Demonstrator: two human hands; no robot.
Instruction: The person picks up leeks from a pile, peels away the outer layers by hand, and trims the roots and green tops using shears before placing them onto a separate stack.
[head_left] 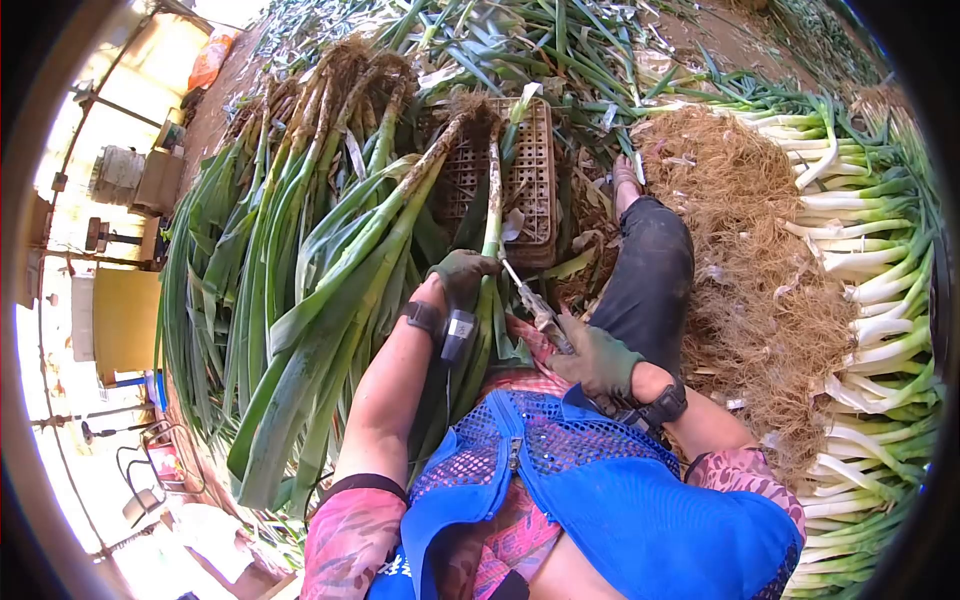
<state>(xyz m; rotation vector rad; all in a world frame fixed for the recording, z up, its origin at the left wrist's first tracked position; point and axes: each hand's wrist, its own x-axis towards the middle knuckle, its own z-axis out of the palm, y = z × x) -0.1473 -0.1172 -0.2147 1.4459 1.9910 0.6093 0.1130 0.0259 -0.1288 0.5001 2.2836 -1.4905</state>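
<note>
My left hand (464, 276), in a dark green glove, is closed around a leek (494, 190) whose roots point away from me over a brown plastic crate. In my right hand (602, 358), also gloved, is a thin-bladed knife (532, 298) with a pale wrapped handle. Its blade reaches up to the leek stalk just beside my left hand. Untrimmed leeks (300, 200) with muddy roots and long green leaves lie in a pile to the left. The crate (530, 170) is partly covered by the leeks.
Cleaned white leeks (860, 260) lie in a long row on the right, beside a mound of brown roots (730, 230). Loose green leaves (500, 45) cover the ground ahead. My bent leg (650, 280) is between the crate and the roots.
</note>
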